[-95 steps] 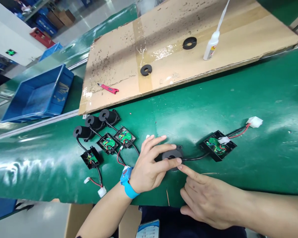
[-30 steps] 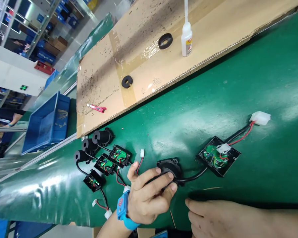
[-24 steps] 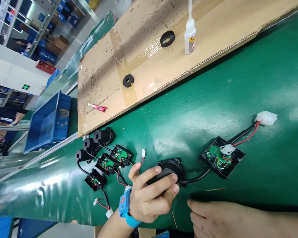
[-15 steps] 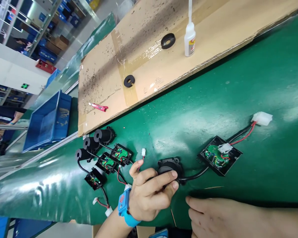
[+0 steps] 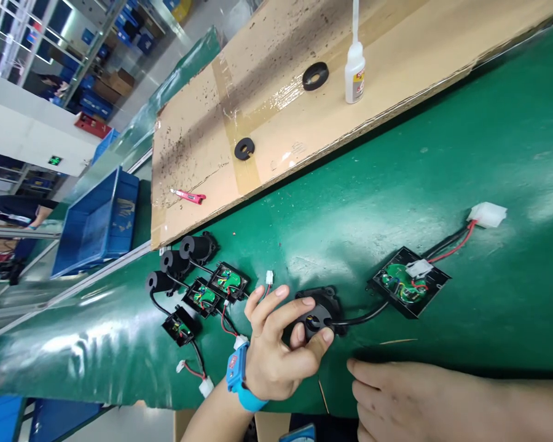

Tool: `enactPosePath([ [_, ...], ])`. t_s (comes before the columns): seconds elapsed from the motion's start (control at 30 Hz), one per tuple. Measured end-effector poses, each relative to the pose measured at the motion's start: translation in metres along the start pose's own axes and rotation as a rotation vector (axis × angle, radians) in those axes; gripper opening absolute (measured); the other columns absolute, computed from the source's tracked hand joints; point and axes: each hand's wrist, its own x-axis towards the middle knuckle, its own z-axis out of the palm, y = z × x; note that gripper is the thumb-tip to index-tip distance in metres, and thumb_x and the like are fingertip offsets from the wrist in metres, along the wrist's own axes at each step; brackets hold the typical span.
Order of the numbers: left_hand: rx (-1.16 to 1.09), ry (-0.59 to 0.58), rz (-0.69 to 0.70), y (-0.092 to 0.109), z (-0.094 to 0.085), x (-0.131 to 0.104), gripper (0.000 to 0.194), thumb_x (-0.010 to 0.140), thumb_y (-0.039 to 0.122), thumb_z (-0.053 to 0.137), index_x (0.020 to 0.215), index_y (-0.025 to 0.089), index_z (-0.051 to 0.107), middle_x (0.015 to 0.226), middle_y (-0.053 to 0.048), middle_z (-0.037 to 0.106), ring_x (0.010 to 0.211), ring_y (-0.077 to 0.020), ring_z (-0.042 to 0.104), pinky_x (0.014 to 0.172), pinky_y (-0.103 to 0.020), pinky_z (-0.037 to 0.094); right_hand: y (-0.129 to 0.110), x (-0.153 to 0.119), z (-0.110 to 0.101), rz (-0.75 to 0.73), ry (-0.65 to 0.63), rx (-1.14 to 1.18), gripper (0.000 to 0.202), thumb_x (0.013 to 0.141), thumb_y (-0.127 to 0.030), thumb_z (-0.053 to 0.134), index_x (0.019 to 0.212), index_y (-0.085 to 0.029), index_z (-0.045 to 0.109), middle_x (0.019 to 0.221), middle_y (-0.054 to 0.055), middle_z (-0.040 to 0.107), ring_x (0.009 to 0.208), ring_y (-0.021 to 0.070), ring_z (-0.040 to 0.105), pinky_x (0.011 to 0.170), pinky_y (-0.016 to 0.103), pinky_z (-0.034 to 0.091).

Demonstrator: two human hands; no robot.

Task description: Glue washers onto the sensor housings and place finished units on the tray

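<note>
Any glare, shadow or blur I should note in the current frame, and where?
Head view: streaky glare on the green mat, strongest at lower left; head view: bright glints on the packing tape across the cardboard sheet; head view: dark shadow along the far side of the right hand; head view: left hand shows no obvious motion blur.

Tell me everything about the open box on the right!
Squarish, plastic-looking, the black box lies cornerwise on the green tabletop, open side up. Inside sit a green board and coloured wires; a small white plug rests over them. One black cable joins a round black part; another cable leads towards a bigger white plug. Nobody touches it.
</note>
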Motion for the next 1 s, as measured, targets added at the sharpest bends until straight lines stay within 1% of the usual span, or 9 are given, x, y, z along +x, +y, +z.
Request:
enactPosePath([
  [0.13, -0.015, 0.006, 0.001, 0.001, 0.000, 0.000, 0.041, 0.090, -0.007, 0.054, 0.092, 0.030, 0.072, 0.121, -0.001, 0.064, 0.138, -0.0209, 0.048, 0.119, -0.051, 0.036, 0.001, 0.001, -0.002, 0.005, -0.004, 0.004, 0.032, 0.069, -0.048, 0.085, 0.085, -0.023, 0.073, 0.075, 0.003, 0.069, 0.078, 0.0246, 0.058, 0.107, 0.045, 0.041],
  [0.27, 0.019, 0.000, 0.011, 0.003, -0.001, 0.001, 0.045, 0.087, -0.010, 0.054, 0.093, 0.031, 0.072, 0.122, 0.000, 0.065, 0.137, -0.0212, 0.050, 0.118, -0.052, 0.038, 0.002, 0.002, -0.002, 0.005, 0.012, -0.005, 0.036, 0.063, -0.050, 0.087, 0.085, -0.023, 0.074, 0.078, 0.003, 0.072, 0.080, 0.0250, 0.059, 0.107, 0.045, 0.041],
  [0.47, 0.029, 0.030, 0.000, 0.007, -0.002, 0.004, 0.043, 0.086, -0.011, 0.057, 0.088, 0.029, 0.073, 0.116, 0.000, 0.067, 0.132, -0.0201, 0.052, 0.119, -0.048, 0.037, 0.001, 0.004, -0.003, 0.036, 0.014, -0.001, 0.032, 0.067, -0.047, 0.084, 0.085, -0.022, 0.073, 0.078, 0.002, 0.073, 0.077, 0.0231, 0.059, 0.107, 0.044, 0.042],
  [0.6, 0.075, 0.057, 0.012, 0.013, -0.004, 0.004, 0.029, 0.089, 0.000, 0.067, 0.086, 0.029, 0.074, 0.100, 0.000, 0.066, 0.111, -0.0177, 0.058, 0.114, -0.043, 0.040, 0.000, 0.005, -0.006, 0.035, 0.001, -0.008, 0.031, 0.069, -0.046, 0.084, 0.085, -0.022, 0.073, 0.078, 0.002, 0.074, 0.077, 0.0232, 0.060, 0.106, 0.044, 0.042],
  [0.7, 0.144, 0.067, 0.023, 0.021, -0.008, 0.005, 0.027, 0.091, 0.001, 0.066, 0.089, 0.026, 0.076, 0.084, 0.000, 0.057, 0.092, -0.0148, 0.055, 0.103, -0.036, 0.043, 0.002, 0.007, -0.008, 0.046, -0.005, -0.024, 0.024, 0.072, -0.043, 0.081, 0.083, -0.023, 0.072, 0.076, 0.002, 0.073, 0.074, 0.0228, 0.059, 0.105, 0.043, 0.043],
  [0.77, 0.180, 0.024, 0.039, 0.026, -0.012, 0.005, 0.026, 0.096, 0.003, 0.058, 0.095, 0.022, 0.077, 0.078, 0.000, 0.054, 0.083, -0.0151, 0.052, 0.091, -0.034, 0.043, 0.005, 0.010, -0.009, 0.048, 0.001, -0.032, 0.022, 0.073, -0.042, 0.080, 0.081, -0.023, 0.071, 0.076, 0.002, 0.073, 0.074, 0.0226, 0.059, 0.103, 0.042, 0.043],
  [0.87, 0.215, -0.115, 0.099, 0.032, -0.019, 0.005, 0.032, 0.103, 0.007, 0.044, 0.107, 0.012, 0.075, 0.074, -0.002, 0.055, 0.072, -0.0163, 0.048, 0.076, -0.035, 0.040, 0.007, 0.013, -0.011, 0.048, -0.002, -0.037, 0.023, 0.072, -0.042, 0.081, 0.078, -0.023, 0.070, 0.074, 0.003, 0.072, 0.071, 0.0221, 0.058, 0.099, 0.041, 0.045],
  [0.93, 0.242, -0.177, 0.135, 0.034, -0.023, 0.005, 0.030, 0.101, 0.006, 0.045, 0.109, 0.008, 0.074, 0.067, 0.000, 0.052, 0.064, -0.0161, 0.043, 0.069, -0.035, 0.037, 0.006, 0.013, -0.011, 0.049, -0.009, -0.031, 0.022, 0.071, -0.042, 0.080, 0.077, -0.023, 0.069, 0.072, 0.003, 0.071, 0.070, 0.0220, 0.058, 0.099, 0.041, 0.044],
  [1.0, 0.259, -0.207, 0.154, 0.035, -0.025, 0.003, 0.027, 0.096, 0.005, 0.051, 0.111, 0.005, 0.074, 0.060, 0.002, 0.047, 0.058, -0.0158, 0.038, 0.063, -0.035, 0.033, 0.005, 0.012, -0.011, 0.051, -0.017, -0.028, 0.022, 0.072, -0.041, 0.079, 0.077, -0.024, 0.067, 0.072, 0.003, 0.071, 0.071, 0.0218, 0.058, 0.100, 0.041, 0.044],
])
